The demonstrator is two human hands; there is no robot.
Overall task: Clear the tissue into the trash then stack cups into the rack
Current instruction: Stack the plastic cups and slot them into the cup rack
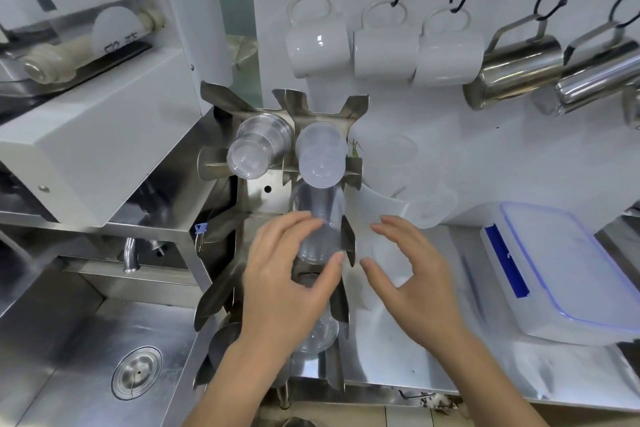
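A steel cup rack (263, 189) with bent fins stands at the middle. Its upper left slot holds clear plastic cups (256, 149) and its upper right slot frosted cups (320, 156). In the slot below lies a stack of clear cups (320, 218). My left hand (291, 284) wraps around this stack, fingers on its left side and thumb at its lower rim. More clear cups (320, 334) show under my left wrist. My right hand (415, 277) hovers just right of the rack with its fingers spread and curved. A faint frosted cup (382, 255) shows between its thumb and fingers, and I cannot tell if they touch.
A steel sink (104, 340) with a drain lies at the lower left, under a white machine (104, 135). White mugs (384, 45) and steel jugs (512, 73) hang on wall hooks. A white pitcher (377, 211) and a blue-lidded box (561, 270) stand on the counter at the right.
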